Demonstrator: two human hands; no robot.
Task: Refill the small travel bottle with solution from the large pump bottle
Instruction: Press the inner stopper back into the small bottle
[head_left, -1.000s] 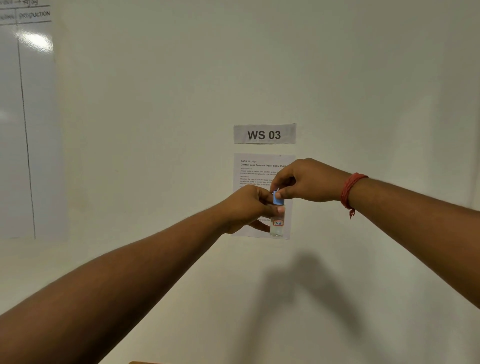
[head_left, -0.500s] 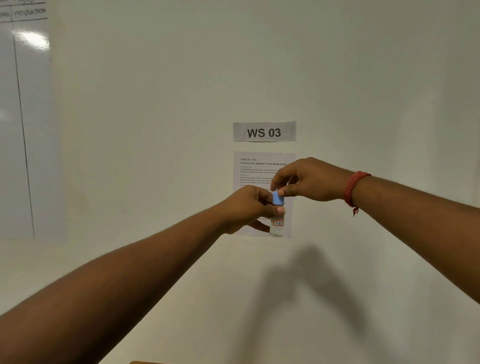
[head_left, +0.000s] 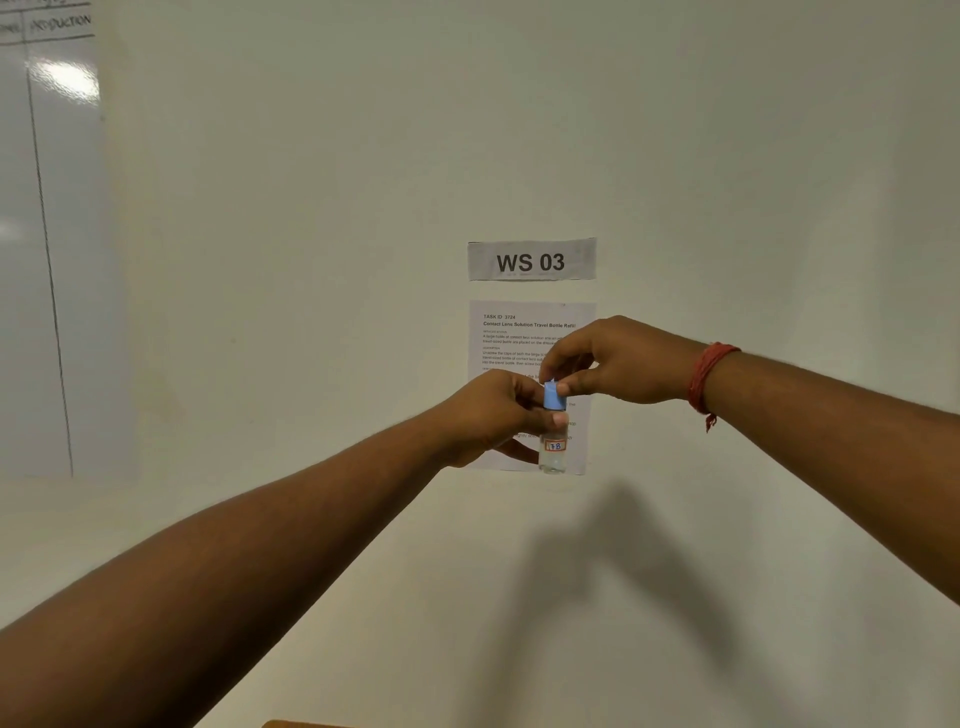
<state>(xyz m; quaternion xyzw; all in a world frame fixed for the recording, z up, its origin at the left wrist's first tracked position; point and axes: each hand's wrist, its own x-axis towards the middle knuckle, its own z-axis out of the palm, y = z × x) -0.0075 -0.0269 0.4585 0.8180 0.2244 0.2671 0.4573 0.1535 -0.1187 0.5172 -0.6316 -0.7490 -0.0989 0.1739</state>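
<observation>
- Since the earlier frames the two hands have barely shifted; the whole view has slid slightly, so the wall signs sit a touch higher than a second ago.
- The left hand (head_left: 498, 415) is curled round the upper part of the small bottle (head_left: 554, 452), holding it upright in the air in front of the wall.
- The bottle is clear, with a small label reading "7B" on its front; its bottom end hangs free below the fingers.
- A blue cap (head_left: 552, 397) sits on top of the bottle.
- The right hand (head_left: 618, 361) comes down from above, thumb and forefinger pinching the top of the cap.
- A red thread band (head_left: 707, 376) is tied round the right wrist.
- Behind the hands, a printed sheet (head_left: 519, 332) is stuck to the wall, headed "Contact Lens Solution Travel Bottle Refill".
- Just above it is a sign (head_left: 531, 260) reading "WS 03".
- A whiteboard (head_left: 47, 260) fills the left edge of the wall.
- Both arms cast a shadow on the wall below the bottle.
</observation>
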